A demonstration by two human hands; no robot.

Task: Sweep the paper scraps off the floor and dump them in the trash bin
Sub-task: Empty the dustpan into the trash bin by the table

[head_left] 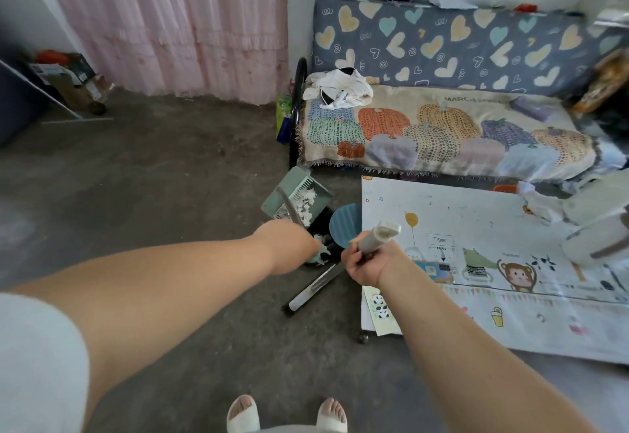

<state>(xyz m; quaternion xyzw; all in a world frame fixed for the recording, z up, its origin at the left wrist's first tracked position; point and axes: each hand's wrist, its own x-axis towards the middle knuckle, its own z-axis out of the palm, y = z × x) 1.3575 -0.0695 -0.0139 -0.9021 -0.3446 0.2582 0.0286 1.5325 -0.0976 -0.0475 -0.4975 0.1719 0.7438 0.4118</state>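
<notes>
From the head view, the step in hand looked like the dump itself. The left hand (289, 245) reached forward and gripped the thin handle of the green dustpan (284, 190). Its fingers were tucked under the hand and mostly hidden, but the rod ran straight into the grip. The pan rose just beyond those fingers, tipped up on edge. A heap of white paper scraps (304, 204) lay against its lower side, right over the dark mouth of the trash bin (321, 219). A few scraps sat at the bin's rim, just beside the left fingers. The bin's round blue lid (345, 225) stood between the two hands, swung aside.

The right hand (366, 264) was wrapped tight around the grey broom handle (379, 236). Its cap stuck up above the fingers (352, 255), and a dark shaft slanted down and left below them toward the floor (170, 177) (the broom head could not be made out).

By my reading, most of the scraps were not yet in the bin. The next move called for tilting the pan more steeply, its lip kept over the opening so nothing spilled back onto the floor, perhaps with a shake to free clinging pieces.
</notes>
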